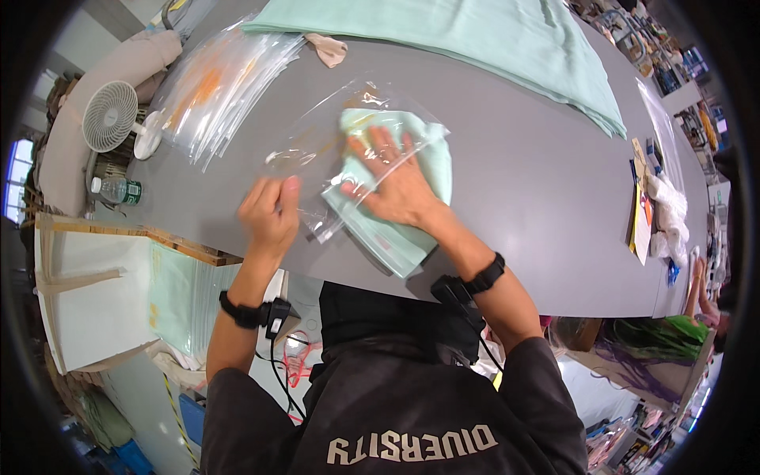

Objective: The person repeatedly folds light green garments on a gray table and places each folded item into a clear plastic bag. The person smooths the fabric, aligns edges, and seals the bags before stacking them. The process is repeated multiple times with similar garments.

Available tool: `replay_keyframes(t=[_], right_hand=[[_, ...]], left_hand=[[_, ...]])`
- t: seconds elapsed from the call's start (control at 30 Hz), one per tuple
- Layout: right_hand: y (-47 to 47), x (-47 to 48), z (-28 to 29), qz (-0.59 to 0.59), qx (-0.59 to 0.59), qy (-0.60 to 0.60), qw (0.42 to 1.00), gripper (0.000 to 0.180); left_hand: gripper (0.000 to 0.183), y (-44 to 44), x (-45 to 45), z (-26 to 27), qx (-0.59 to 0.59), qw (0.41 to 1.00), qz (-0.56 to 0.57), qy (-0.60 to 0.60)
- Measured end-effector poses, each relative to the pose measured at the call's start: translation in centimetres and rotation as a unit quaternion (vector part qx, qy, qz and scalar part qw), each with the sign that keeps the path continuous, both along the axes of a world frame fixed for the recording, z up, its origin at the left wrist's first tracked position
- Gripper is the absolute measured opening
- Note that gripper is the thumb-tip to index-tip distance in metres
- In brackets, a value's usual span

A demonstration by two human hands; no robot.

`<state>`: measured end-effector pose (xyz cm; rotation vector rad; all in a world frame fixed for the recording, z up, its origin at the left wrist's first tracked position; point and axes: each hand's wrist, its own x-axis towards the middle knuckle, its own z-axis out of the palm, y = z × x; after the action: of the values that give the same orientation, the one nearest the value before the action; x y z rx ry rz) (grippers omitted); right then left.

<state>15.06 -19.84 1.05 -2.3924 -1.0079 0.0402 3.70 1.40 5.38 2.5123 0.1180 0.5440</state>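
Observation:
A folded mint-green cloth (436, 172) lies partly under a clear plastic bag (314, 139) on the grey table. My right hand (395, 187) is spread flat on the cloth, its fingers under the clear film and its wrist outside. Curled at the left side of the bag is my left hand (271, 205); blur hides whether film is pinched in its fingers. A second layer of clear plastic covers the cloth's lower left edge.
A large mint-green fabric (463, 44) covers the table's far side. Clear bags (219, 95), a white fan (111, 119) and a plastic bottle (119, 190) are at left. An open box (95, 297) holds packed mint-green pieces. Tags (641, 219) and white wrapping (670, 205) lie right.

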Motion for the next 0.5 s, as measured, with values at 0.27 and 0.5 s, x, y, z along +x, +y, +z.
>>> replay_keyframes(t=[0.27,0.5], right_hand=[[6.7,2.6,-2.0,-0.118,-0.031,-0.101,0.987,0.064],[1.9,0.0,0.1,0.033,0.008,-0.067,0.997,0.066]], left_hand=[[0.043,-3.1,-2.8,-2.7,-0.351,0.913,0.001,0.207],[0.040,-2.0,-6.5,-1.8,-0.430,0.866,0.071,0.246]])
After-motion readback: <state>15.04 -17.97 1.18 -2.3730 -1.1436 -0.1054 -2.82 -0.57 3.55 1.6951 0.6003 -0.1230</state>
